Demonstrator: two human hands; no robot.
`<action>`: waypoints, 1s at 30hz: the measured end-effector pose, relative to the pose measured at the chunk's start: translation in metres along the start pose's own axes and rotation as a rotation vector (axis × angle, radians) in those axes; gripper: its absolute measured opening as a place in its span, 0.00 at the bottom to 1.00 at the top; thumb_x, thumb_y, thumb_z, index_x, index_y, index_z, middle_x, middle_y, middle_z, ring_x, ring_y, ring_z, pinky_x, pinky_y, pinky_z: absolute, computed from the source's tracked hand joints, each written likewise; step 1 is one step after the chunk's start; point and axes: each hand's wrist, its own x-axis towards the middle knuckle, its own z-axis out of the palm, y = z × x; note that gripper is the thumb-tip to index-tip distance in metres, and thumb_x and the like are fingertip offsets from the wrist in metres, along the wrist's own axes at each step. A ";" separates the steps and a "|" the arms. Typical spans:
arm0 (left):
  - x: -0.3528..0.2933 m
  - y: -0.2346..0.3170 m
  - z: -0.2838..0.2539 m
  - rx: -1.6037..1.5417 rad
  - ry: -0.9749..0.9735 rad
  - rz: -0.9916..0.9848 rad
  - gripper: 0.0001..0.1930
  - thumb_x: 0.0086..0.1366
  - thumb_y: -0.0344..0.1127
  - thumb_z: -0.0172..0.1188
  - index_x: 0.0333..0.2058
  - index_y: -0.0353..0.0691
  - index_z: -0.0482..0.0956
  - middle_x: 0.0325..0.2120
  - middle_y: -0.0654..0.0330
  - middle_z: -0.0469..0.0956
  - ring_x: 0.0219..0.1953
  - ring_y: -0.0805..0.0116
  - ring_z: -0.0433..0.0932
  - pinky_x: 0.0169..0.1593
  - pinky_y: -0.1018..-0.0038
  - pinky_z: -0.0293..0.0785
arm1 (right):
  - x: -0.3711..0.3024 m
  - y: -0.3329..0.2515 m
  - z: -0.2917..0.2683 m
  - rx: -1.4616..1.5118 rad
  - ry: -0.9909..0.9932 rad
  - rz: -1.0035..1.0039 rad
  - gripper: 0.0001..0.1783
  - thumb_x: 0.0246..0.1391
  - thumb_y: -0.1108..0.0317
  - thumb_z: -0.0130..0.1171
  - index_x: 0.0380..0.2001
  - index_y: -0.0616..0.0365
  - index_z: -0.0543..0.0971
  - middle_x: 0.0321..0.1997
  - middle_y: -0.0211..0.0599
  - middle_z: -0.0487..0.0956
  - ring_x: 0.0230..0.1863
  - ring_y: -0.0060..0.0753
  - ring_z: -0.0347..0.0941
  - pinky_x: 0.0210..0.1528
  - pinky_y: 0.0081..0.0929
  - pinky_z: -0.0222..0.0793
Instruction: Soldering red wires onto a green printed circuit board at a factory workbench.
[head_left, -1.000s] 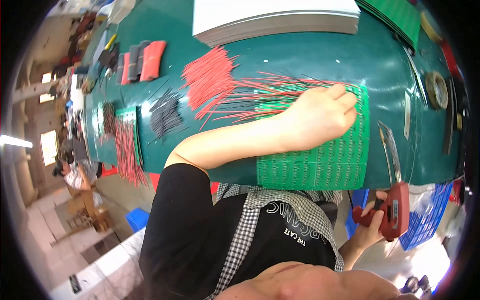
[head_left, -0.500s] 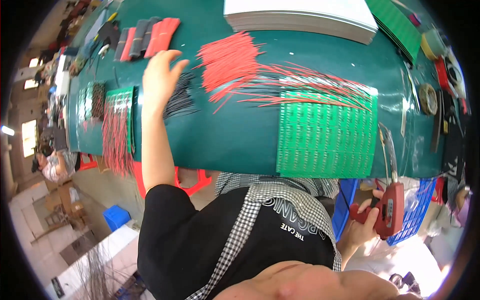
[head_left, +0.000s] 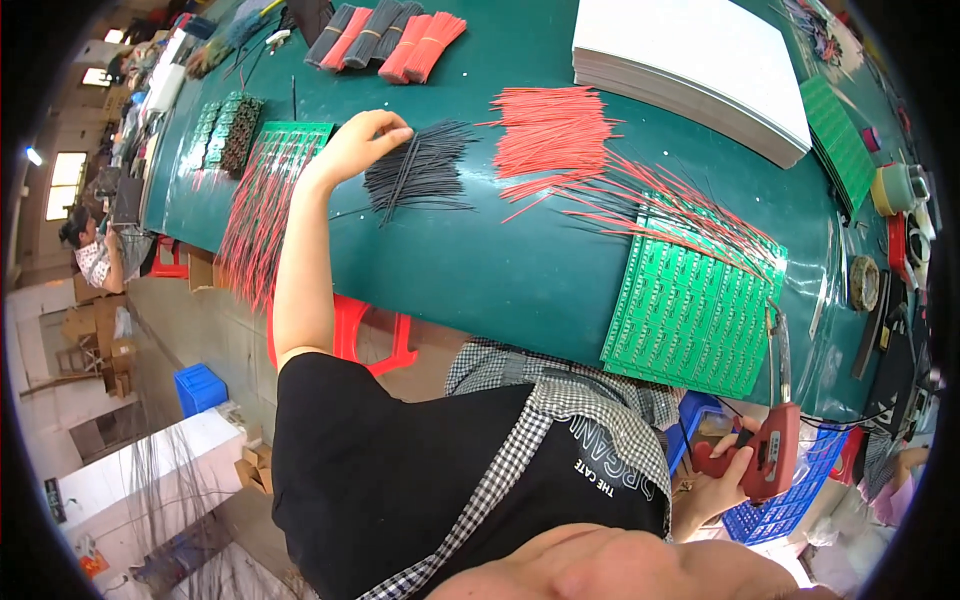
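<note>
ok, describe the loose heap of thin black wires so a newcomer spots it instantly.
Find the dark green tabletop, then the dense heap of thin red wires on it. Just left of that, beside the bare left hand, lies the loose heap of thin black wires. It's all black and splayed, unlike the tight black-and-red bundles behind.

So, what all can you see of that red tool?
The red tool has a bulky, plastic-looking body with a pale label and a handle, which the right hand grips. Slim metal-looking prongs stick out of its front, pointing away from the person. Their tips are by the right edge of the green board; whether they touch it is unclear.
</note>
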 end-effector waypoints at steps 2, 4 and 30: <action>-0.014 0.009 0.003 0.064 0.025 0.041 0.20 0.56 0.46 0.65 0.38 0.34 0.78 0.33 0.53 0.76 0.39 0.60 0.74 0.43 0.68 0.71 | 0.000 0.000 0.001 0.005 0.009 0.018 0.22 0.57 0.70 0.51 0.52 0.70 0.64 0.48 0.48 0.72 0.24 0.24 0.67 0.25 0.18 0.64; -0.029 0.011 0.008 0.198 0.083 0.095 0.21 0.53 0.47 0.66 0.38 0.35 0.79 0.34 0.54 0.76 0.40 0.56 0.75 0.44 0.67 0.71 | 0.000 0.002 0.002 0.011 0.000 -0.020 0.23 0.57 0.69 0.52 0.53 0.70 0.64 0.48 0.47 0.72 0.24 0.23 0.67 0.26 0.18 0.64; -0.038 0.042 0.019 0.594 0.311 0.028 0.05 0.57 0.29 0.54 0.29 0.36 0.78 0.28 0.47 0.78 0.33 0.46 0.77 0.37 0.56 0.71 | 0.005 -0.002 0.009 0.252 -0.023 0.114 0.20 0.49 0.81 0.58 0.48 0.65 0.73 0.39 0.39 0.80 0.24 0.17 0.72 0.21 0.14 0.66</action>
